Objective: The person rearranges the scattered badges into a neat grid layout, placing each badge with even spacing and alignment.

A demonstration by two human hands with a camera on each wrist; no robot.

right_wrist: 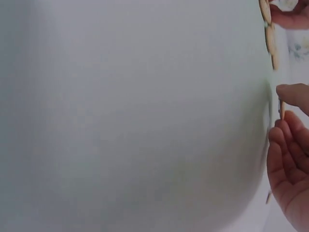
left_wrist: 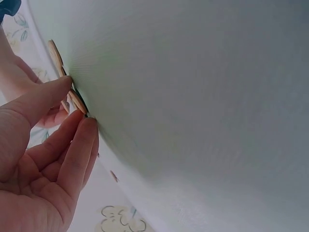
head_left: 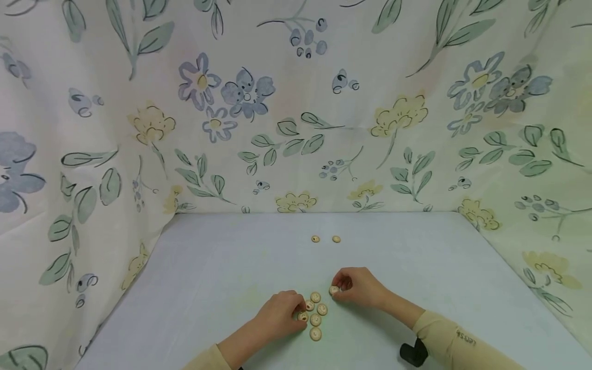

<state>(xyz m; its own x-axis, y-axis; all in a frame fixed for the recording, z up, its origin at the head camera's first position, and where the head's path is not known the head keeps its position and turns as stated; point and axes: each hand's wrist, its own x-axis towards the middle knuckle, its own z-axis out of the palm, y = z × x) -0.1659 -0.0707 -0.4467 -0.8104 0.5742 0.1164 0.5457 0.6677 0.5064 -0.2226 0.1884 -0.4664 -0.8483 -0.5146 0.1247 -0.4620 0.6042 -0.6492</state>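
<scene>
Grouping seems the step: the left hand (head_left: 279,314) pinches a button (head_left: 302,316) at the cluster (head_left: 315,319) between the hands, the right hand (head_left: 363,289) pinches another button (head_left: 334,291) nearby, two loose buttons (head_left: 336,239) lie beyond, the right one likely needing careful placement next.

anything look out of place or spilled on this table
Nothing looks spilled. The one mild oddity: two small round pieces lie toward the back of the table, apart from the cluster by the left hand. They're too small to judge for damage.
</scene>
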